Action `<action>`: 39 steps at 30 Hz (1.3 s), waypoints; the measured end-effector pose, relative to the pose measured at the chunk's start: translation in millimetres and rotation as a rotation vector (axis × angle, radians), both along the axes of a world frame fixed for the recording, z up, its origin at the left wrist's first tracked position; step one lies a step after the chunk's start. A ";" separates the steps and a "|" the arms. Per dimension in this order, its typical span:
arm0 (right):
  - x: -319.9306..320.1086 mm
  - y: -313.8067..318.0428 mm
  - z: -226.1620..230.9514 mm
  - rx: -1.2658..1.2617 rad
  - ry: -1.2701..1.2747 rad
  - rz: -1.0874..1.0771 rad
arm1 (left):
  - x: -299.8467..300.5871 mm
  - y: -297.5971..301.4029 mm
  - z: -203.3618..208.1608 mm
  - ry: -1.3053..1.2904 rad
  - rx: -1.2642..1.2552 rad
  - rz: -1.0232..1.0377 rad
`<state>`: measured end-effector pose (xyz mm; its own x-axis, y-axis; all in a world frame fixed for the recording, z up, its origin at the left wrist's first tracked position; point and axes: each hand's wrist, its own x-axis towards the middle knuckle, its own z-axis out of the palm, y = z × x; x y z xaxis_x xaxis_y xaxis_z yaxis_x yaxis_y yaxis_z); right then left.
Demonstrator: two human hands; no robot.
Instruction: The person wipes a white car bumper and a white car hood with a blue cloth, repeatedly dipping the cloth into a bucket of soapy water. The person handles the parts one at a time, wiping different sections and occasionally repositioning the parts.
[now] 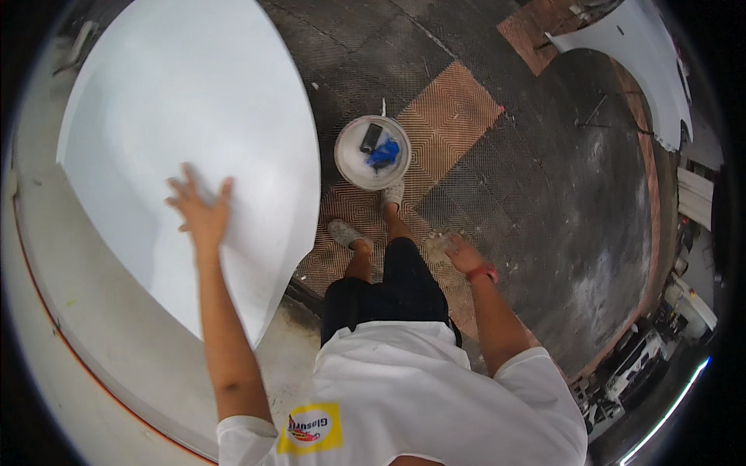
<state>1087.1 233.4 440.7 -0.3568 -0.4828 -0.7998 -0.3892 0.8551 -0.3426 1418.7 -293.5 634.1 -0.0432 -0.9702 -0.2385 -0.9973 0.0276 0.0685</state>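
A large, smooth white panel, shaped like a car bonnet, fills the left side. My left hand is over its surface, fingers spread, apparently resting flat on it and gripping nothing. Lower and to the right, beside my leg, hangs my right hand with a red band at the wrist. A pale beige, crumpled-looking thing shows at its fingers; its kind is unclear. In front of my feet is a round whitish bucket holding a blue crumpled cloth and a dark block.
Dark and orange-brown ribbed floor tiles surround the bucket. At the far right a white car fender sits above a thin metal stand. Clutter with car parts lines the right edge. Along the left runs a pale floor.
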 end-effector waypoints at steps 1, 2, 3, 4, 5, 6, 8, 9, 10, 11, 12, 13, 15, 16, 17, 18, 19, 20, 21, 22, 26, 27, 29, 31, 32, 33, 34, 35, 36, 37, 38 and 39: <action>-4.5 -21.1 -22.9 -0.068 0.018 0.046 | 16.4 -32.0 -9.6 0.033 0.015 0.023; -12.0 -65.5 -18.5 -0.038 -0.051 0.026 | 25.0 -50.9 -20.6 0.062 0.029 0.051; -20.3 -109.3 -14.2 -0.001 -0.126 0.002 | 7.2 -53.8 -11.1 0.030 0.106 0.085; -21.3 -121.9 -51.9 -0.128 -0.112 0.022 | -11.0 -59.2 2.7 0.000 0.186 0.114; -24.1 -145.9 -72.8 -0.166 -0.101 0.055 | -15.6 -58.0 7.8 -0.037 0.182 0.076; -29.4 -172.9 -95.9 -0.202 -0.083 0.090 | -17.8 -56.5 6.9 -0.066 0.178 0.039; -40.0 -226.1 -147.5 -0.086 -0.116 0.269 | -22.3 -51.4 6.5 -0.049 0.150 0.010; -44.2 -247.2 -167.2 -0.066 -0.072 0.348 | -17.2 -50.1 4.9 -0.064 0.144 -0.035; -49.0 -269.4 -186.9 -0.052 -0.028 0.432 | -10.8 -49.6 2.4 -0.077 0.135 -0.076; -55.1 -287.8 -213.8 0.005 -0.056 0.480 | -12.5 -51.6 1.2 -0.074 0.149 -0.069; -62.1 -302.9 -243.9 0.062 -0.081 0.530 | -19.4 -51.5 0.6 -0.069 0.162 -0.060; -65.3 -315.4 -272.9 0.116 -0.112 0.587 | -24.6 -49.2 2.0 -0.068 0.174 -0.045; -65.3 -331.3 -321.7 0.123 -0.096 0.563 | -33.7 -51.6 3.3 0.049 0.219 0.071; -65.5 -340.8 -346.2 0.121 -0.089 0.567 | -33.2 -49.9 5.4 0.064 0.231 0.083; -66.1 -347.2 -371.3 0.148 -0.090 0.582 | -30.1 -51.4 5.4 0.084 0.245 0.086; -66.5 -352.2 -398.5 0.172 -0.090 0.599 | -26.8 -52.2 5.4 0.104 0.255 0.091; -66.5 -355.3 -426.1 0.196 -0.086 0.611 | -27.5 -52.4 5.4 0.056 0.252 0.118; -63.1 -355.4 -453.4 0.162 -0.060 0.498 | -28.5 -52.6 5.2 0.008 0.250 0.146; -60.4 -353.1 -481.0 0.131 -0.028 0.383 | -30.3 -54.4 4.4 -0.028 0.258 0.182; -57.8 -348.6 -506.4 0.105 0.009 0.265 | -31.0 -58.0 -1.8 -0.065 0.278 0.210; -41.6 -347.9 -582.6 0.085 0.075 0.067 | -44.0 -62.6 -16.7 -0.168 0.327 0.313; -37.3 -343.1 -595.2 0.118 0.068 0.085 | -47.1 -65.4 -16.9 -0.187 0.338 0.329; -28.9 -339.4 -610.0 0.161 0.047 0.122 | -48.9 -67.8 -18.0 -0.213 0.349 0.356; -25.2 -343.3 -613.9 0.166 0.026 0.139 | -49.7 -66.8 -16.3 -0.222 0.346 0.369; -25.9 -338.6 -611.9 0.158 0.020 0.137 | -50.2 -67.6 -13.2 -0.220 0.356 0.372; -26.4 -335.2 -608.3 0.133 0.015 0.125 | -49.5 -67.4 -12.6 -0.215 0.357 0.370; -23.0 -332.7 -602.2 0.088 0.035 0.102 | -48.4 -68.9 -10.4 -0.208 0.358 0.362; -22.6 -320.5 -596.4 0.056 0.062 0.073 | -47.2 -75.7 -11.5 -0.195 0.369 0.339; -25.5 -325.5 -579.0 0.034 0.034 0.057 | -44.6 -71.0 -7.9 -0.187 0.365 0.344; -27.2 -326.2 -557.4 0.020 0.004 0.037 | -42.8 -67.3 -2.7 -0.178 0.364 0.346; -30.1 -343.8 -509.6 0.023 -0.083 0.024 | -40.9 -56.0 7.4 -0.176 0.351 0.368; -33.3 -347.2 -470.1 0.038 -0.159 -0.011 | -38.1 -52.8 11.6 -0.164 0.348 0.366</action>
<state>1053.8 -113.8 -29.4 -0.2294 -0.4477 -0.8643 -0.3235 0.8725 -0.3661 1380.5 -346.3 645.7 0.3488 -0.7769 -0.5242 -0.9356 -0.3213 -0.1464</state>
